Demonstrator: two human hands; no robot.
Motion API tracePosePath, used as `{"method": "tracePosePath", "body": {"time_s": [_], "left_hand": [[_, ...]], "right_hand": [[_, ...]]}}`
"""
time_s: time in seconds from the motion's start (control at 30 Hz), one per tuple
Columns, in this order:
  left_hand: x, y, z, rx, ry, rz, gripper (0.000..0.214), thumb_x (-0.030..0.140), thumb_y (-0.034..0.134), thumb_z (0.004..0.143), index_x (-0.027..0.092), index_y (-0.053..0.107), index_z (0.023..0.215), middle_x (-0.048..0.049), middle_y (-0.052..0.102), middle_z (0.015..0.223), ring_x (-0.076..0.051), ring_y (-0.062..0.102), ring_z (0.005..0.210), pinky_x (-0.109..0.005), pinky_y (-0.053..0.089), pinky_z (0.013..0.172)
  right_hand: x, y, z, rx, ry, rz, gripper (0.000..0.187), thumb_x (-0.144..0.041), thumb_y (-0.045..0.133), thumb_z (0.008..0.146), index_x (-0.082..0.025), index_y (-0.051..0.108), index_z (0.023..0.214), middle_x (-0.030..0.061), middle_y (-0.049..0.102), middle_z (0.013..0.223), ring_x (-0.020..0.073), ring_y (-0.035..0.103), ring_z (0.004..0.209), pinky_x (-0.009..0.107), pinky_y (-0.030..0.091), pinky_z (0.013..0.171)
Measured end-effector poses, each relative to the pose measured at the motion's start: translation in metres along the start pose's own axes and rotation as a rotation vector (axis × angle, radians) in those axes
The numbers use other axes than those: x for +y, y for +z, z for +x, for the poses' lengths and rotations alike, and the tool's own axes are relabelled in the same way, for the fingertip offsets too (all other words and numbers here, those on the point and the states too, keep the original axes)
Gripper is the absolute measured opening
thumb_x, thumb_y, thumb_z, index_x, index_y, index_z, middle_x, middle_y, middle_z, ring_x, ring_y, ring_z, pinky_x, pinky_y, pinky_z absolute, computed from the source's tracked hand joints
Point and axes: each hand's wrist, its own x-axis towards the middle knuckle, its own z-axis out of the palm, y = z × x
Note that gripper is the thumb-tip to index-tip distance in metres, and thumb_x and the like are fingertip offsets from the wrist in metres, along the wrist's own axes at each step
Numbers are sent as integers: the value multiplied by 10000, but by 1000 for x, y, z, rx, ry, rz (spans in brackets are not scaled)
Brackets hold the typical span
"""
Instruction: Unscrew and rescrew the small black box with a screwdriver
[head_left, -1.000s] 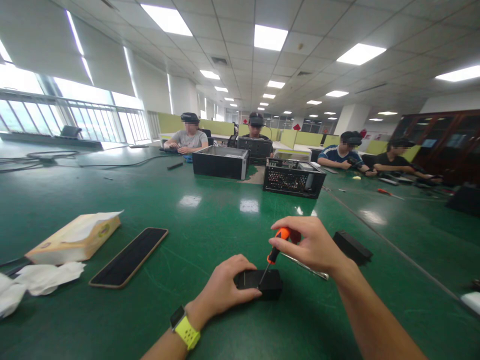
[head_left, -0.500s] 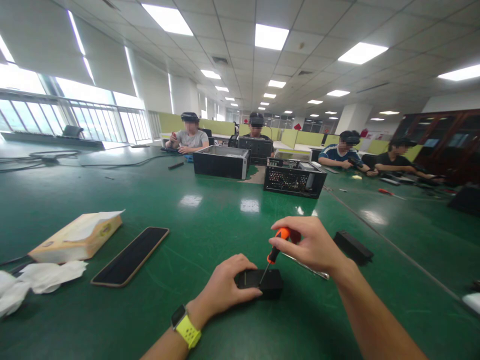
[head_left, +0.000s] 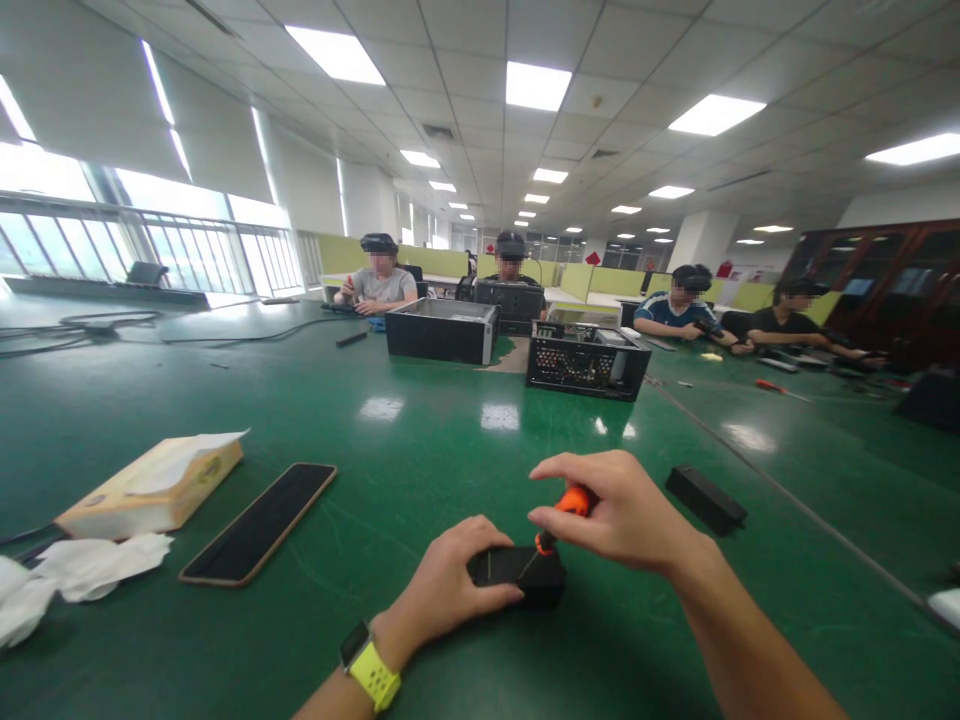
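Hands met at the lower middle of the frame over a small black box that lay flat on the green table. The left hand, with a yellow-green watch on its wrist, pressed on the box's left end, its fingers curled together over the top edge and its thumb along the near side. The right hand came in from the lower right and gripped an orange-handled screwdriver, fingers clamped round the handle. The tool leaned down and to the left, and its thin shaft ended on the top face of the box; the tip itself was too small to make out.

Right of the hands, near the wrist, a second black block lay apart from them. At the left of the frame a dark phone lay face up, just beside a tissue box, and crumpled white tissues sat at the lower left edge.

Further back, at the middle of the frame, two open computer cases stood on the table. Behind them four people sat along the far side with headsets on, their hands on the table.
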Motion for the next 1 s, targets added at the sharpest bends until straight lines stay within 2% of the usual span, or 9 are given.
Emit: {"method": "tracePosePath", "body": {"time_s": [0.07,0.17,0.23,0.4,0.57,0.73,0.9,1.0], "left_hand": [[0,0,0,1,-2,3,357,381,823,732,203,687,1010,-35,652,920,-223,605,846,-305,468,763],[1,-1,1,-5,-1,1,346,360,822,733,202,689,1010,-35,653,922,-223,607,854,-304,465,768],[2,-1,1,-6,-2,-5,346,353,826,729,202,690,1009,-36,654,925,-224,609,860,-302,464,769],[1,0,0,-2,-6,-7,354,364,823,731,204,688,1016,-35,655,922,-221,610,850,-301,465,762],[0,1,-1,1,-2,-24,351,360,818,735,208,687,1023,-37,661,938,-226,612,867,-311,468,780],[1,1,0,1,-10,-16,351,357,824,727,204,688,1011,-35,660,924,-221,613,845,-304,466,758],[1,1,1,2,-4,-20,342,358,813,738,207,689,1019,-41,665,939,-228,615,871,-308,466,780],[1,1,0,4,-10,-17,345,360,816,731,206,688,1012,-39,664,931,-223,613,853,-304,465,766]], "right_hand": [[0,0,0,-7,-3,-4,276,-383,718,809,-199,695,1014,-26,670,676,130,599,608,235,415,606],[-2,-4,0,-24,-38,49,310,-268,697,821,-210,659,1124,0,711,877,129,625,727,227,445,695],[-3,-6,-1,-36,-34,59,359,-224,679,822,-220,635,1178,2,710,931,125,622,745,224,451,710],[-2,-6,-2,-42,50,-30,329,-373,712,817,-222,682,1107,-29,686,680,137,600,606,239,424,607],[-3,-7,-3,-62,-26,32,390,-254,651,841,-239,620,1230,12,720,931,134,623,716,238,454,679],[-2,-8,-2,-47,33,-20,332,-334,704,804,-225,682,1117,-30,683,681,132,592,601,234,424,607],[-4,-9,-3,-70,-23,24,396,-204,646,798,-216,632,1194,8,710,920,133,619,733,235,453,699],[-4,-10,-3,-75,17,-27,307,-273,683,792,-214,681,1093,-17,691,747,141,612,657,244,434,648]]}}
